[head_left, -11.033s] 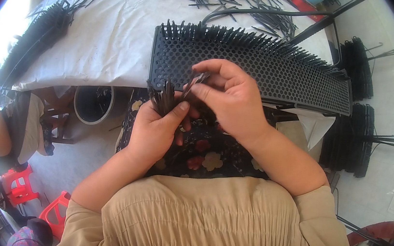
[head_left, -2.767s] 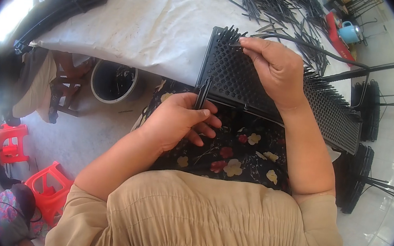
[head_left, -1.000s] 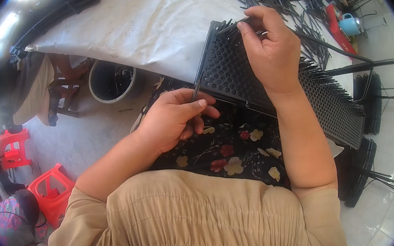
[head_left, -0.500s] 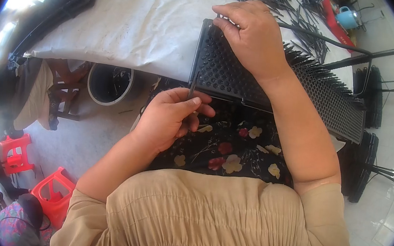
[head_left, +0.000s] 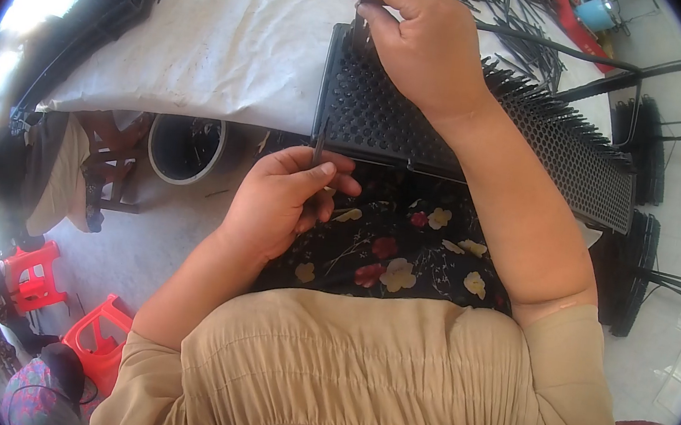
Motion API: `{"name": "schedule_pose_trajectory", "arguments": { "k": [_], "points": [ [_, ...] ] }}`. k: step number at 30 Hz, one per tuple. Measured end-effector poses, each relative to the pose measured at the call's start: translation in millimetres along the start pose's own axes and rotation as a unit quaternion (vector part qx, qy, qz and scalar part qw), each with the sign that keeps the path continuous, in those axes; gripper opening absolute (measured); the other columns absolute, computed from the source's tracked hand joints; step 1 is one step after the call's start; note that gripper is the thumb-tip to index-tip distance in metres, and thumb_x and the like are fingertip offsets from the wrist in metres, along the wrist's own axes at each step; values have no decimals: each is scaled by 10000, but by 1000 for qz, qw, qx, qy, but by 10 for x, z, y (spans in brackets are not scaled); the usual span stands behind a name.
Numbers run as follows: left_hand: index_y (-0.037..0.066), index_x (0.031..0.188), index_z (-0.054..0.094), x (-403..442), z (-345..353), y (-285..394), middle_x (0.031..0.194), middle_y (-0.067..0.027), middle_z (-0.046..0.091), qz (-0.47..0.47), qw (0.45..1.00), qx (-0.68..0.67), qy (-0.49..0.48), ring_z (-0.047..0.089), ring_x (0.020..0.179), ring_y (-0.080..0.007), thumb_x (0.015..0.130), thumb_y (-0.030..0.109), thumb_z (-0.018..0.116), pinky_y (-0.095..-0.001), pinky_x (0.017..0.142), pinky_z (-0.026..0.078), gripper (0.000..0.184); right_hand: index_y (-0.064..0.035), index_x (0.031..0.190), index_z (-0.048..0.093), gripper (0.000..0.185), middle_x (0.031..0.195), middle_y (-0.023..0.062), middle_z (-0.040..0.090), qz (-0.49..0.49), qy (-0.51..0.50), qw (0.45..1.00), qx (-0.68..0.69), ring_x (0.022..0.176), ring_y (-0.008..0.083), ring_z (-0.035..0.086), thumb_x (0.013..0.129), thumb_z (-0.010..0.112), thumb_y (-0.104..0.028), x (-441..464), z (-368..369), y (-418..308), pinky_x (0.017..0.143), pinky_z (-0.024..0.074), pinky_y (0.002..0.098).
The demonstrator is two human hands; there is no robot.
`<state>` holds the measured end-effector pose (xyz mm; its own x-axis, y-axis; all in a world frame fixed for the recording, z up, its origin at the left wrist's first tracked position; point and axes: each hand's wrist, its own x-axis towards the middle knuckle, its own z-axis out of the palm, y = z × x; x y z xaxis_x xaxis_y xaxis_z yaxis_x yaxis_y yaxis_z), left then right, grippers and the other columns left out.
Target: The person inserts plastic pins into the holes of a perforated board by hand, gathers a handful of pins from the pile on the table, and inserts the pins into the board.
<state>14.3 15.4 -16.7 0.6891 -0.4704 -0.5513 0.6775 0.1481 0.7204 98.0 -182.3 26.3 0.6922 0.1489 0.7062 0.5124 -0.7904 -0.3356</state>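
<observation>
A long black perforated panel point(head_left: 405, 127) lies slanting over my lap and against the table edge, its surface covered in round holes. Dark spiky strips point(head_left: 565, 121) stand up along the far side of its right part. My right hand point(head_left: 431, 42) is above the panel's far left corner, thumb and forefinger pinched on a thin dark strip point(head_left: 360, 26) that points down to the holes. Near the panel's front left corner, my left hand point(head_left: 284, 193) pinches a slim, pointed dark stick-like piece point(head_left: 320, 145) upright; its exact kind cannot be made out.
Loose black strips point(head_left: 527, 49) lie on the white-covered table point(head_left: 207, 55). Another spiky black piece point(head_left: 93, 25) rests at the table's left. A bucket point(head_left: 188, 149) stands below, with red stools point(head_left: 99, 336) on the floor. A metal bar point(head_left: 561, 49) crosses behind the panel.
My right hand has risen slightly up and left, and more of the dark strip shows below its fingertips. My left hand has shifted slightly left, still pinching the slim piece.
</observation>
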Motion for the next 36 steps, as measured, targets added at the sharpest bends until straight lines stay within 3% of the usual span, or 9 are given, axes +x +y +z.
{"name": "schedule_pose_trajectory", "arguments": {
  "k": [7, 10, 12, 13, 15, 19, 27, 33, 36],
  "points": [
    [-26, 1159, 600, -37, -14, 18, 966, -122, 687, 9, 999, 2, -48, 550, 598, -93, 1025, 144, 478, -178, 446, 380, 248, -65, 965, 726, 191, 887, 76, 700, -114, 4, 993, -19, 874, 274, 646, 776, 752, -80, -229, -80, 88, 763, 513, 350],
    [-38, 1178, 598, -100, 87, 39, 954, -151, 687, 53, 997, -24, -54, 545, 568, -98, 1034, 158, 455, -172, 416, 343, 282, -48, 1023, 699, 285, 923, 98, 705, 98, -62, 979, 170, 909, 318, 634, 744, 738, -96, -432, -246, -366, 853, 493, 411],
    [-41, 1183, 596, -88, 87, 43, 951, -152, 686, 67, 996, -26, -57, 541, 569, -97, 1036, 159, 453, -172, 416, 341, 287, -58, 1042, 701, 294, 913, 103, 700, 119, -93, 966, 208, 911, 328, 631, 750, 726, -80, -498, -254, -495, 858, 493, 411],
    [-44, 1187, 595, -82, 87, 43, 949, -153, 685, 79, 995, -28, -61, 538, 569, -95, 1037, 161, 452, -172, 416, 338, 292, -80, 1095, 693, 359, 951, 56, 713, 54, -75, 988, 128, 902, 227, 652, 748, 753, -12, -507, -236, -420, 749, 516, 319],
    [-45, 1182, 597, -70, 72, 26, 947, -152, 684, 82, 995, -23, -53, 532, 568, -91, 1037, 157, 450, -172, 416, 335, 289, -68, 966, 704, 235, 922, 94, 693, -5, -14, 998, 58, 900, 300, 625, 733, 737, -66, -439, -237, -265, 834, 482, 393],
    [-49, 1167, 602, -90, 42, 10, 940, -147, 682, 81, 996, -19, -17, 511, 562, -80, 1036, 146, 447, -167, 420, 329, 282, -110, 915, 706, 216, 836, 59, 677, -15, -9, 997, -77, 895, 264, 604, 709, 768, -94, -342, -248, -80, 830, 465, 381],
    [-24, 1168, 606, -82, 12, -1, 944, -108, 674, 72, 997, -8, -28, 503, 575, -76, 1037, 157, 466, -185, 473, 366, 263, -134, 816, 720, 67, 844, 33, 676, -60, 19, 995, -81, 890, 260, 596, 767, 735, -177, -152, -70, 60, 794, 451, 409],
    [-21, 1166, 607, -77, 1, 14, 939, -101, 675, 66, 997, -21, -36, 505, 580, -73, 1035, 157, 472, -185, 473, 365, 260, -110, 961, 744, 190, 878, 41, 685, -82, -53, 982, -159, 893, 255, 601, 773, 756, -129, -171, -62, -3, 809, 471, 380],
    [-8, 1169, 611, -88, -12, 8, 936, -96, 676, 74, 996, -32, -45, 508, 583, -69, 1035, 160, 472, -183, 472, 368, 256, -44, 987, 708, 213, 820, 71, 698, 42, -78, 992, 88, 805, 233, 640, 794, 722, -134, -318, -159, -323, 733, 514, 391]
  ]
}}
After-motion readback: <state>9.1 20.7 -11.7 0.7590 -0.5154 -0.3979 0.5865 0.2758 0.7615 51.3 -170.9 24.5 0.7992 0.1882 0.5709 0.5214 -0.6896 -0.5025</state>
